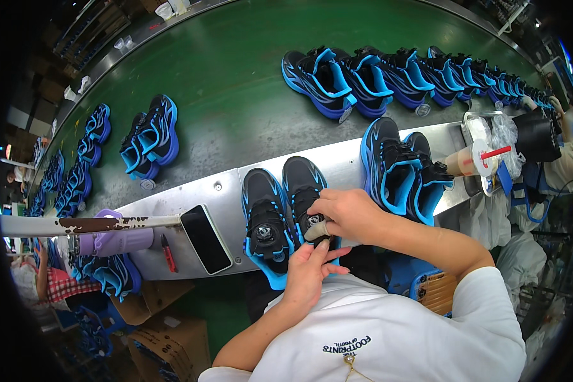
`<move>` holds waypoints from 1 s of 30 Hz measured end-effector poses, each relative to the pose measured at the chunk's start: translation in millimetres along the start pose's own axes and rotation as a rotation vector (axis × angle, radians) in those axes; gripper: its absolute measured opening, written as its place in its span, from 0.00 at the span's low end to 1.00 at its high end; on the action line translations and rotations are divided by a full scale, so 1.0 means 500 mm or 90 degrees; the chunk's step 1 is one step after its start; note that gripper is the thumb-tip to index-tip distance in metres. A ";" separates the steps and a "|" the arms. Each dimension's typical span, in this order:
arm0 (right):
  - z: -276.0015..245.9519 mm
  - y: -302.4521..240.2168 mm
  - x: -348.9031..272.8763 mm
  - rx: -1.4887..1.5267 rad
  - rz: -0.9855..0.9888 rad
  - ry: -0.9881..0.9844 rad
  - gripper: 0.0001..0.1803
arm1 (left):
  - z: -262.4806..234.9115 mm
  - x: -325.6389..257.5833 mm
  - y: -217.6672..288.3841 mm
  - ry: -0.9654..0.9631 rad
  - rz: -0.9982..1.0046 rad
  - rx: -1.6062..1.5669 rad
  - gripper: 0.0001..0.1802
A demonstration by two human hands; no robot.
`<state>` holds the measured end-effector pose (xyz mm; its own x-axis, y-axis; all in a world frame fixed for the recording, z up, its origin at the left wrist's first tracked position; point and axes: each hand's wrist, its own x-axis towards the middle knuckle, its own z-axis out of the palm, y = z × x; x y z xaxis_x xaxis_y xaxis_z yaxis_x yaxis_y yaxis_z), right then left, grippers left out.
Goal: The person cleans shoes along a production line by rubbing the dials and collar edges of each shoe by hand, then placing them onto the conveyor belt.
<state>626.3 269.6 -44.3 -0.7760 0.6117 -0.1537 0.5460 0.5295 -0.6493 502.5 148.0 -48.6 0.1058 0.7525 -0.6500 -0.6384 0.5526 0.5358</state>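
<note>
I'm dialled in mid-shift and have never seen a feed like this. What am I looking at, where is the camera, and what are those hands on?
There is no machine: a person works with bare hands. The one picture comes from a wide camera on their head, looking down, so straight edges bend near the rim. The right hand and left hand meet on the right shoe of a black and blue pair lying on a metal shelf; the right fingers pinch at its round dial, the left fingers touch just below. The left shoe lies beside it. A phone, a second pair and a cup with a straw also sit on the shelf. Behind runs a green belt carrying more shoes.
</note>
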 end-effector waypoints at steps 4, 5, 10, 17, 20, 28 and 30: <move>-0.042 0.017 0.006 0.209 -0.091 -0.064 0.20 | 0.010 -0.003 0.000 0.005 -0.004 0.006 0.11; -0.042 0.018 0.005 0.207 -0.097 -0.057 0.20 | 0.007 -0.001 -0.005 0.003 0.000 0.008 0.11; -0.008 0.005 -0.016 0.061 -0.004 0.038 0.19 | 0.012 0.006 -0.005 -0.002 -0.004 0.001 0.11; 0.005 0.021 -0.029 0.094 -0.025 0.094 0.15 | 0.022 0.011 -0.012 0.009 0.003 0.004 0.11; -0.006 0.030 -0.029 0.106 -0.052 0.088 0.14 | 0.025 0.011 -0.012 0.002 -0.003 0.002 0.11; 0.001 0.046 -0.030 0.103 -0.098 0.111 0.17 | 0.028 0.021 -0.027 0.021 -0.015 -0.006 0.15; 0.007 0.043 -0.046 0.079 -0.063 0.166 0.18 | 0.026 0.020 -0.027 -0.013 -0.022 -0.017 0.15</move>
<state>654.6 265.1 -57.3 -0.7078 0.6992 0.1010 0.4160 0.5280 -0.7403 522.1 152.6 -55.3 0.1436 0.7411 -0.6558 -0.6544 0.5682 0.4989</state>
